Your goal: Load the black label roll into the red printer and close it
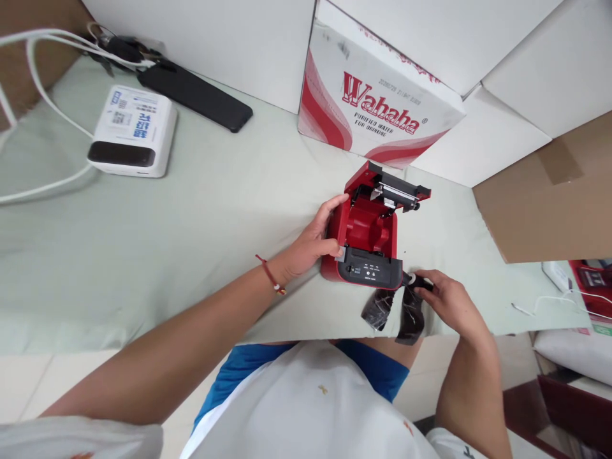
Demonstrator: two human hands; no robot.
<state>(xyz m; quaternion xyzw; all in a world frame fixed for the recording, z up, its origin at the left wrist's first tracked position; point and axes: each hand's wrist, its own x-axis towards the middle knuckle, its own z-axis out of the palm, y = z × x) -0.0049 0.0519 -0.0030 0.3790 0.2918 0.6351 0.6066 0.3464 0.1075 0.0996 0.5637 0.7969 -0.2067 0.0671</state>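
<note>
A small red printer (367, 226) with a black front panel sits on the pale green cloth, its lid (392, 186) raised and its red inner bay bare. My left hand (318, 239) grips the printer's left side, thumb on the grey front corner and fingers along the back of that side. Just right of the printer's front corner, my right hand (442, 296) pinches a small black spool with a whitish core. Lengths of crumpled dark film (411, 319) hang below the spool toward the table's front edge. The fingertips behind the spool are partly hidden.
A white printer-like device (134, 131) with white cables lies at the left, beside a long black object (196, 95). A Wahaha water carton (373, 95) stands behind the red printer. Brown cardboard (554, 185) and another red device (595, 280) are at the right.
</note>
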